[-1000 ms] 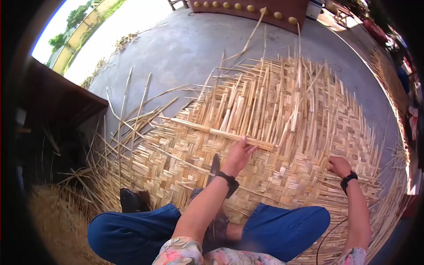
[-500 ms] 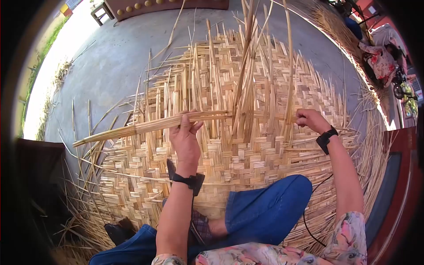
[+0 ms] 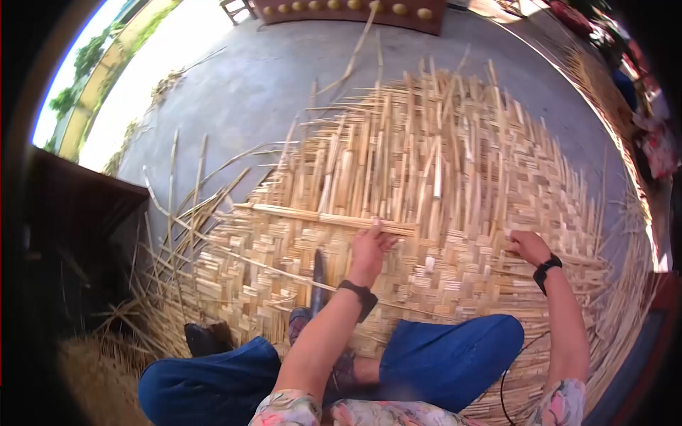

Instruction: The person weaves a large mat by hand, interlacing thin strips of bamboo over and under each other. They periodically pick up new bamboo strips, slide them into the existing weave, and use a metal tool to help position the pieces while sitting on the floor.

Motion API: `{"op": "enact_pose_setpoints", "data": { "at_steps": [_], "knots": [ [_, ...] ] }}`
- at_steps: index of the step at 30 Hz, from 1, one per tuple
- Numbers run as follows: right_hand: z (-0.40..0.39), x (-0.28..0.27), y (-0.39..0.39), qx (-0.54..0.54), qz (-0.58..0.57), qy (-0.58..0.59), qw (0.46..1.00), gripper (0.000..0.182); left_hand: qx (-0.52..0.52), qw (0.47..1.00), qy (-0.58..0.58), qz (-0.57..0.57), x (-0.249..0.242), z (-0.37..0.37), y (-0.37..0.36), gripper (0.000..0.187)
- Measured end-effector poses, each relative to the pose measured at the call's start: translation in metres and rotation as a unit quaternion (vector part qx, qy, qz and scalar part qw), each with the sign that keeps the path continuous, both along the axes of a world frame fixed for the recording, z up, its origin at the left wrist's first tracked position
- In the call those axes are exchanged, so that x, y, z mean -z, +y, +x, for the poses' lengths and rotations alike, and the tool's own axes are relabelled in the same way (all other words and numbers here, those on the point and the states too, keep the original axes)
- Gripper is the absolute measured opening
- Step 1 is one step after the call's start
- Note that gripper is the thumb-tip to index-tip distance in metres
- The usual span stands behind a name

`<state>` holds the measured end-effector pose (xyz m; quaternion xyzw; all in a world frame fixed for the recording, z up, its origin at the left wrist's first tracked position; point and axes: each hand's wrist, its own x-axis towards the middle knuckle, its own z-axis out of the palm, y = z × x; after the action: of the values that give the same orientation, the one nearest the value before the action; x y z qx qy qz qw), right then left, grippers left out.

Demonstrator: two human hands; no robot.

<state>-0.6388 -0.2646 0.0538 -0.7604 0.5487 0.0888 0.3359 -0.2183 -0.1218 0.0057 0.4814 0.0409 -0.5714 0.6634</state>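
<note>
A partly woven mat of split cane strips [image 3: 455, 273] spreads across the floor under and in front of me. One long, flattened split cane strip [image 3: 298, 214] lies crosswise over the upright strips. My left hand [image 3: 369, 250] is closed on this strip near its right part, thumb on the upper edge. Farther right, my right hand [image 3: 531, 248] is closed with its fingers curled low at the weave; what they grip is hidden. Between my left forearm and the mat's left side, a dark blade-like piece [image 3: 318, 271] points up beside my foot.
Loose strips [image 3: 192, 206] stick out at the left edge, and more cane [image 3: 636, 263] lies along the right. A dark brown box-like piece [image 3: 85, 192] stands at the left. Ahead is a brown panel with gold knobs [image 3: 341, 13]. My bent knees [image 3: 455, 351] rest on the mat.
The view has shifted. The raised upright strips now lie down flat over the mat, across the crosswise strip's right part. The crosswise strip sits lower against the weave, my left hand still at it.
</note>
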Motion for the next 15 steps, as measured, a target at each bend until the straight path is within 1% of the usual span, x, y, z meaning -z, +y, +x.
{"op": "enact_pose_setpoints", "data": {
  "at_steps": [1, 2, 3, 4, 6, 8, 9, 10, 11, 12, 13, 14, 15],
  "knots": [
    [-0.007, 0.019, -0.005, 0.054, 0.061, -0.019, 0.996, 0.016, 0.011, 1.0, 0.016, -0.007, 0.02, 0.004, 0.004, 0.031],
    [-0.015, 0.025, -0.007, 0.03, 0.04, -0.028, 0.998, 0.016, 0.002, 1.0, 0.017, 0.024, 0.019, 0.002, 0.0, 0.034],
    [-0.021, 0.033, -0.004, 0.028, 0.001, -0.04, 0.999, 0.018, -0.006, 0.999, 0.043, 0.025, 0.003, 0.003, -0.002, 0.037],
    [-0.01, 0.029, -0.01, 0.018, 0.002, -0.038, 0.999, 0.018, -0.014, 0.999, 0.045, 0.02, 0.001, 0.009, -0.001, 0.039],
    [-0.02, 0.022, -0.003, 0.025, 0.004, -0.016, 1.0, 0.019, -0.004, 0.998, 0.065, 0.014, 0.004, 0.003, -0.004, 0.041],
    [0.003, -0.001, 0.001, -0.006, -0.024, 0.023, 0.999, 0.018, -0.031, 0.999, 0.028, 0.035, 0.004, 0.005, -0.003, 0.039],
    [0.005, -0.001, -0.001, -0.012, -0.014, 0.023, 1.0, 0.019, -0.026, 0.998, 0.017, 0.048, 0.006, 0.0, -0.001, 0.038],
    [0.002, 0.002, 0.001, -0.017, -0.023, 0.027, 0.999, 0.019, -0.006, 1.0, -0.014, 0.0, 0.014, 0.0, 0.003, 0.037],
    [0.009, -0.009, 0.006, -0.019, -0.048, 0.042, 0.998, 0.019, -0.029, 0.999, -0.03, 0.008, 0.015, -0.005, 0.002, 0.037],
    [0.01, -0.009, 0.012, -0.037, -0.104, 0.046, 0.993, 0.017, -0.018, 0.999, -0.037, -0.005, 0.01, -0.006, 0.005, 0.038],
    [0.02, -0.019, 0.016, -0.049, -0.1, 0.106, 0.988, 0.013, -0.015, 0.998, -0.064, 0.017, 0.012, -0.007, 0.002, 0.036],
    [0.024, -0.02, 0.021, -0.059, -0.132, 0.096, 0.985, 0.012, -0.007, 0.998, -0.063, 0.006, 0.011, -0.006, 0.001, 0.035],
    [0.02, -0.005, 0.016, -0.132, -0.174, 0.172, 0.961, 0.014, -0.01, 0.998, -0.068, -0.001, 0.006, -0.011, 0.001, 0.035]
  ]
}}
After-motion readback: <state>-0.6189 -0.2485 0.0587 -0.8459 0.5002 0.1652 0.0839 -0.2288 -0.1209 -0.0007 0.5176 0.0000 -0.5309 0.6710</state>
